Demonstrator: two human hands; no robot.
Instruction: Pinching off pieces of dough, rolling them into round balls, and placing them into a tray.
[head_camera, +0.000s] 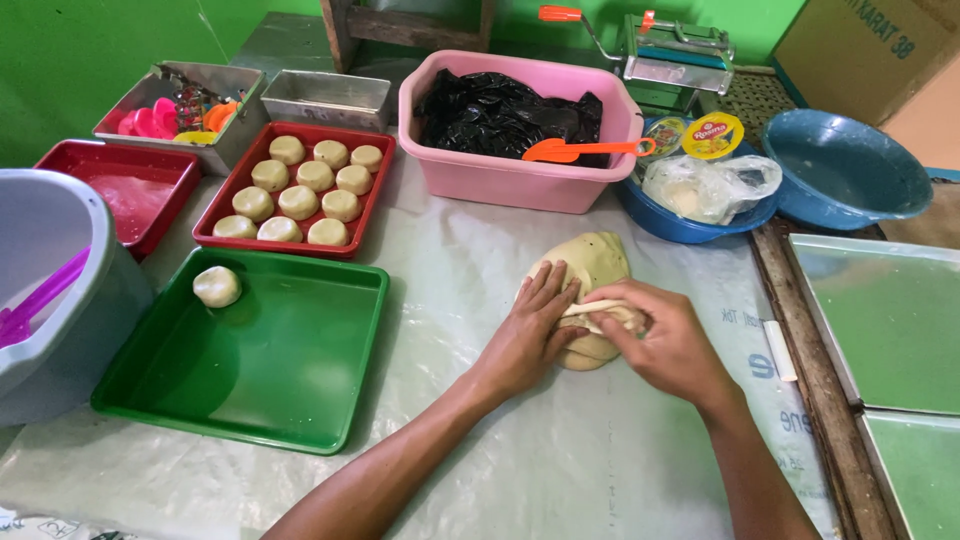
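A pale, speckled lump of dough (592, 262) lies on the plastic-covered table. My left hand (532, 335) presses flat on its near left side. My right hand (665, 345) is closed around the near end of the dough, pinching a piece between fingers and thumb. A green tray (300, 400) to the left holds one dough ball (217, 286) in its far left corner. Behind it a red tray (372, 205) holds several dough balls in rows.
A pink tub (500, 175) with a black plastic bag and an orange scraper (585, 149) stands behind the dough. Blue bowls (845, 170), a plastic bag (710, 185), a grey bucket (50, 290), an empty red tray (130, 190), metal tins and green sheets (890, 320) surround the work area.
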